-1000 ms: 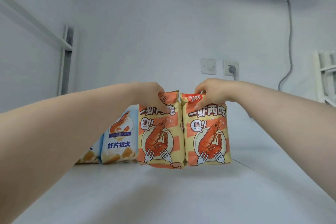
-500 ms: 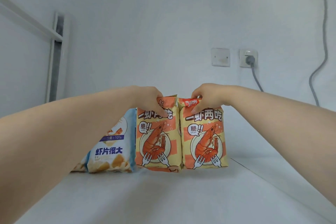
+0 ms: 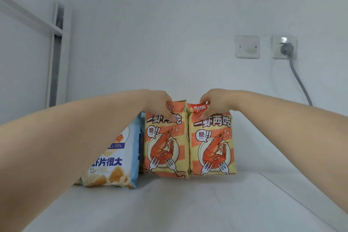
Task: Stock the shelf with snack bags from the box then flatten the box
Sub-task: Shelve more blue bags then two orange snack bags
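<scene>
Hardly anything has moved since the earlier frame. On the white shelf (image 3: 188,203) the blue bag (image 3: 114,164) stands; the left shrimp bag (image 3: 165,147) seemingly touches its right side, with the right shrimp bag (image 3: 212,147) next beyond. Left hand (image 3: 160,103) and right hand (image 3: 216,101) still pinch their bags' tops with curled fingers.

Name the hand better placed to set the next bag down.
Likely right. The right hand grips the right shrimp bag, next to bare shelf; the left hand grips the left shrimp bag, hemmed by the blue crisp bag.
</scene>
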